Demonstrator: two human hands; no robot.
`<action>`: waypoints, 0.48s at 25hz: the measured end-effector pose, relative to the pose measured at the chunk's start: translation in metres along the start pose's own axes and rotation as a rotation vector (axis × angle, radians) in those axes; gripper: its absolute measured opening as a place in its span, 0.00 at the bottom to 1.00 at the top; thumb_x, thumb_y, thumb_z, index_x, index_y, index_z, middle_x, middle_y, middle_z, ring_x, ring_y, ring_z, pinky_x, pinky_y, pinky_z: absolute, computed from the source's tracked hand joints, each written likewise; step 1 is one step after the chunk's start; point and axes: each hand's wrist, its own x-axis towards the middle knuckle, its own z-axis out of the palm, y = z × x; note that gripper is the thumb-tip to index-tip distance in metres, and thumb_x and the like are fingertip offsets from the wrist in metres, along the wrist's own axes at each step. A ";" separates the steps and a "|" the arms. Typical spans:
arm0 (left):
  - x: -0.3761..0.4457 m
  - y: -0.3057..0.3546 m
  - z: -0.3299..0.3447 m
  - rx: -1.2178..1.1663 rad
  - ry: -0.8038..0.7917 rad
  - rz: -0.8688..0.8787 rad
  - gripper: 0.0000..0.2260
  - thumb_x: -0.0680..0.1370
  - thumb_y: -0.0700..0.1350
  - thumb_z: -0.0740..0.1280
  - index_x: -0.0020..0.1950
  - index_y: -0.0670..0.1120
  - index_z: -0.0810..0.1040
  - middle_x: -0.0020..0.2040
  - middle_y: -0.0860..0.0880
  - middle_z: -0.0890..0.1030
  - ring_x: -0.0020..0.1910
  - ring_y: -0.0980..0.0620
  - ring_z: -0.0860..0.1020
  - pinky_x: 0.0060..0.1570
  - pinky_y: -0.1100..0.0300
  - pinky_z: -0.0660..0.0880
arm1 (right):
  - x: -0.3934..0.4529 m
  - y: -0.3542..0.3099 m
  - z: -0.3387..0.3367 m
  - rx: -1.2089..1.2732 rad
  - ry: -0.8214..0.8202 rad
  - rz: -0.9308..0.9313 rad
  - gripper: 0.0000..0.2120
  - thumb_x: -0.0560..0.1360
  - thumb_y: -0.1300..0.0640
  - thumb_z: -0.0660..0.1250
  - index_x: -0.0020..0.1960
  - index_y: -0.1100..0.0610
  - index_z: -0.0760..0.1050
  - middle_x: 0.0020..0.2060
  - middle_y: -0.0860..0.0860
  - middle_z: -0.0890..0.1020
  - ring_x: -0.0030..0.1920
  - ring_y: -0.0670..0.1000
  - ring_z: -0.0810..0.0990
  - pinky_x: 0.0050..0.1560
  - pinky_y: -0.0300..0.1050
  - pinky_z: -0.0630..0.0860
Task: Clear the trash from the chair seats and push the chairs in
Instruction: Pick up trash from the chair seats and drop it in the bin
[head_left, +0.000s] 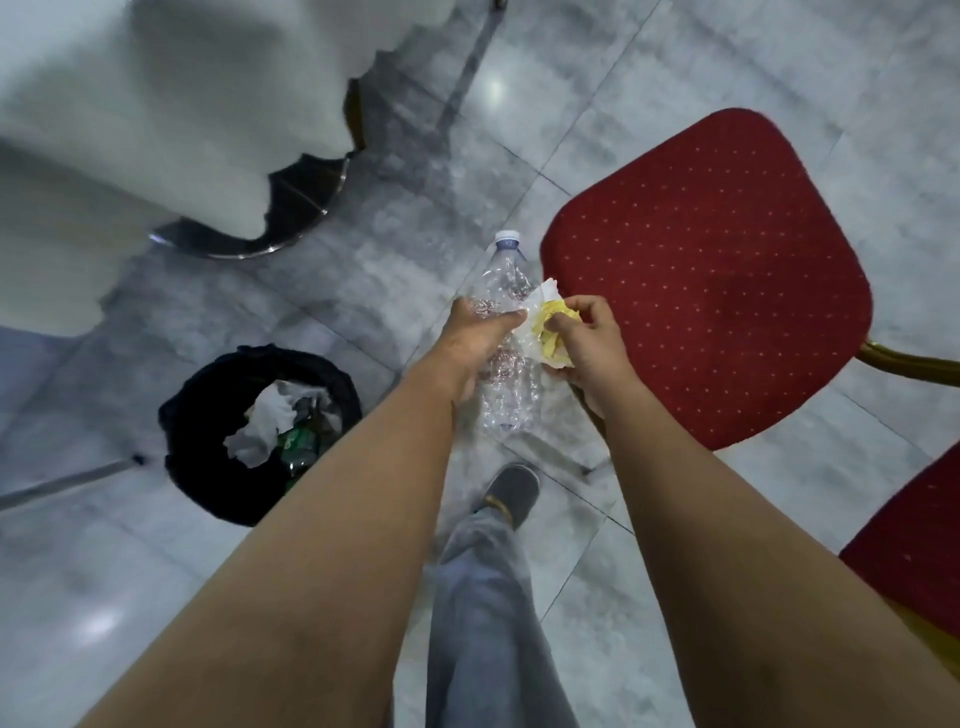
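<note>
Both forearms reach forward from the lower frame, with a grey trouser leg and a grey slipper (511, 488) on the tiled floor (597, 135) between them. Left hand (480, 338) grips a crushed clear plastic bottle (501, 322) around its middle, fingers curled over it; long axis runs away from the person, white cap at the far end, base toward the body. Right hand (589, 338) pinches a crumpled yellow-and-white wrapper (545, 322), fingers bunched on it, touching the bottle's right side. Both items are held in the air above the floor, just off the near-left corner of a red chair seat (711, 270).

Red seat with small pale dots, gold frame showing at right; its top looks bare. Corner of a second red seat (919, 561) at lower right.

Black-lined bin (197, 415) stands on the floor to the left, below the left forearm, holding white paper and something green. Open tile lies between bin and chair.

White draped cloth (156, 104) hangs at upper left over a chrome base (291, 228).
</note>
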 end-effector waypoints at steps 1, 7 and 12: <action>-0.003 -0.007 -0.021 -0.011 0.017 -0.003 0.22 0.74 0.49 0.74 0.64 0.48 0.68 0.55 0.47 0.80 0.48 0.48 0.80 0.43 0.55 0.78 | -0.009 0.006 0.020 -0.013 -0.014 0.002 0.11 0.76 0.62 0.66 0.56 0.52 0.70 0.55 0.56 0.80 0.45 0.52 0.80 0.35 0.44 0.78; -0.027 -0.055 -0.158 0.011 0.107 -0.033 0.22 0.74 0.48 0.74 0.64 0.44 0.70 0.52 0.44 0.81 0.50 0.45 0.81 0.47 0.52 0.80 | -0.059 0.058 0.144 -0.080 -0.101 0.055 0.11 0.76 0.62 0.67 0.56 0.51 0.70 0.56 0.55 0.77 0.44 0.50 0.78 0.36 0.45 0.78; -0.044 -0.101 -0.264 0.011 0.189 -0.088 0.24 0.73 0.50 0.74 0.66 0.44 0.72 0.55 0.44 0.82 0.53 0.43 0.81 0.57 0.45 0.78 | -0.095 0.103 0.244 -0.153 -0.161 0.104 0.11 0.77 0.59 0.67 0.56 0.51 0.70 0.59 0.54 0.77 0.52 0.54 0.79 0.38 0.45 0.79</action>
